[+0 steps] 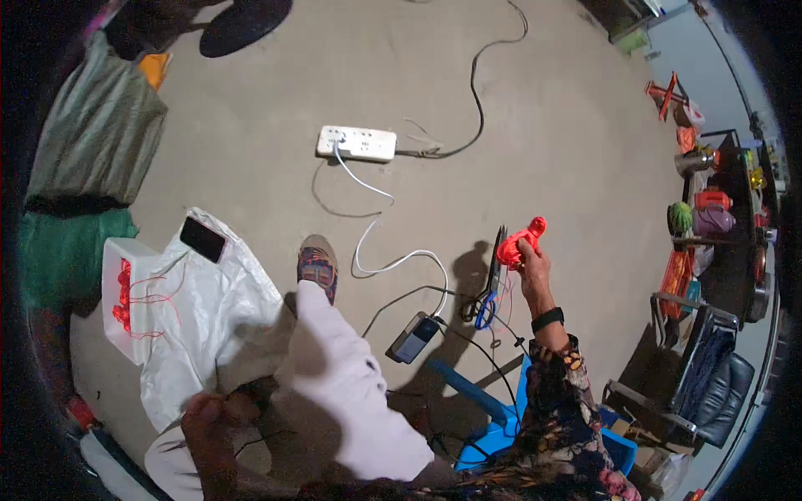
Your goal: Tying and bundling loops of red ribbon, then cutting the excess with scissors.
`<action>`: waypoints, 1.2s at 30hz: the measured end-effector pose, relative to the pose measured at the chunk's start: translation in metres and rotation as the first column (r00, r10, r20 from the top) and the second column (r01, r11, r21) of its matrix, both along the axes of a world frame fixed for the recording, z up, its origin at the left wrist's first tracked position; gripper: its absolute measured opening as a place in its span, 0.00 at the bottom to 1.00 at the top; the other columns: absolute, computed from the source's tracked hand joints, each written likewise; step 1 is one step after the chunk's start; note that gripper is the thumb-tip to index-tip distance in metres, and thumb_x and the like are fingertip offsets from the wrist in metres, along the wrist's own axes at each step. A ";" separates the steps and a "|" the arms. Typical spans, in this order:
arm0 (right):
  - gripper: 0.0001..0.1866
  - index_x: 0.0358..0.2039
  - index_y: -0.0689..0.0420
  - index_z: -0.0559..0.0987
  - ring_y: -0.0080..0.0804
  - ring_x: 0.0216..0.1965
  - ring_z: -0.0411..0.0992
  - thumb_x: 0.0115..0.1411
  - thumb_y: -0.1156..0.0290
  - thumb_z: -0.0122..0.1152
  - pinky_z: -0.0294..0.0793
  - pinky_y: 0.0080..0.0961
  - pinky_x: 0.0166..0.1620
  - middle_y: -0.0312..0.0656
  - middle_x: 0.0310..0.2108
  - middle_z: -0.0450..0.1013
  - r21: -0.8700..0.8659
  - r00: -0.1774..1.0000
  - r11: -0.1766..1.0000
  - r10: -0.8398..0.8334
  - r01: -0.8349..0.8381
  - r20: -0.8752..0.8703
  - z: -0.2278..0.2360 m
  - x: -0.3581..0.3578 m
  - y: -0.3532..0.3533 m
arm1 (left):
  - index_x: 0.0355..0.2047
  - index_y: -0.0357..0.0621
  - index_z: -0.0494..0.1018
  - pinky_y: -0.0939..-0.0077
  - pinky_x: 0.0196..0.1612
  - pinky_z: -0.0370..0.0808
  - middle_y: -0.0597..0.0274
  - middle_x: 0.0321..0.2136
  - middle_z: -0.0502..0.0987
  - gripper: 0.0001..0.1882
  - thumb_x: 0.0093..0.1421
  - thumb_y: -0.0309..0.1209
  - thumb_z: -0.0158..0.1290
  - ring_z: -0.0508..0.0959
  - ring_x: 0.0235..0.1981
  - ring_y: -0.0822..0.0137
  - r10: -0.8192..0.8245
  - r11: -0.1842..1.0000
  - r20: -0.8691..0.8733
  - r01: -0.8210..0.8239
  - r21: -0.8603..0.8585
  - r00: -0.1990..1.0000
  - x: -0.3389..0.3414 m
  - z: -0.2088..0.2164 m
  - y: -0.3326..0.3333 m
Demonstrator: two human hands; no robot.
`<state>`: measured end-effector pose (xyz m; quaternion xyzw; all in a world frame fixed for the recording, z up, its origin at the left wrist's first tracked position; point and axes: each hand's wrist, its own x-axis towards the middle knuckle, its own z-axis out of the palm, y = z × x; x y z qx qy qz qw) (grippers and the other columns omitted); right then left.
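Note:
My right hand (535,271) reaches out over the floor, its fingers closed round a small bright red, shiny bundle (520,242) with a knob-like end. Its exact kind is unclear, and thin red threads seem to hang below it. Just left of that hand lie large scissors (486,311) with dark blades and blue handles. My left hand (206,422) is low at the lower left, in deep shadow near my knee; its fingers are hard to make out. Beside it, a white box (113,259) contains red pieces (124,296), with red threads trailing onto a white sheet (200,309).
A phone (203,240) lies on the sheet. On the floor are a white power strip (357,144) with cables and a dark power pack (415,337). Blue stool parts (493,409) are below my right arm. Crowded shelves (710,217) and a black seat (727,401) line the right.

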<state>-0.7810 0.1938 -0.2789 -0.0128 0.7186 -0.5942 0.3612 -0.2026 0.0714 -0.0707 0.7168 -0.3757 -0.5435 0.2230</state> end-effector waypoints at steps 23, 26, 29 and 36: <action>0.18 0.43 0.63 0.74 0.27 0.34 0.71 0.55 0.68 0.64 0.71 0.23 0.39 0.42 0.34 0.72 0.002 0.166 0.252 0.643 -0.968 -0.747 0.365 0.431 -0.072 | 0.49 0.33 0.69 0.76 0.46 0.71 0.58 0.40 0.75 0.26 0.56 0.39 0.59 0.74 0.40 0.72 -0.099 0.826 -0.555 -0.242 -0.509 0.826 0.019 0.140 0.071; 0.18 0.41 0.61 0.73 0.40 0.27 0.71 0.53 0.68 0.65 0.69 0.31 0.30 0.49 0.29 0.68 0.089 0.065 0.260 0.530 -0.962 -0.846 0.350 0.477 -0.060 | 0.41 0.35 0.71 0.77 0.36 0.73 0.62 0.31 0.75 0.20 0.56 0.39 0.59 0.76 0.31 0.73 -0.035 0.735 -0.472 -0.297 -0.609 0.881 0.033 0.144 0.077; 0.17 0.43 0.61 0.72 0.43 0.28 0.72 0.54 0.68 0.63 0.70 0.31 0.30 0.49 0.30 0.69 0.119 -0.009 0.210 0.459 -0.971 -0.888 0.351 0.505 -0.046 | 0.42 0.36 0.71 0.81 0.26 0.73 0.62 0.29 0.75 0.17 0.58 0.36 0.57 0.76 0.22 0.75 0.039 0.800 -0.591 -0.380 -0.464 0.806 0.058 0.145 0.088; 0.13 0.42 0.66 0.76 0.23 0.35 0.71 0.62 0.69 0.55 0.71 0.22 0.39 0.39 0.32 0.74 -0.125 0.244 0.210 0.796 -0.970 -0.554 0.345 0.470 -0.038 | 0.40 0.34 0.73 0.69 0.43 0.76 0.57 0.34 0.78 0.14 0.59 0.33 0.53 0.78 0.35 0.66 0.061 0.863 -0.850 -0.455 -0.219 0.524 0.127 0.129 0.101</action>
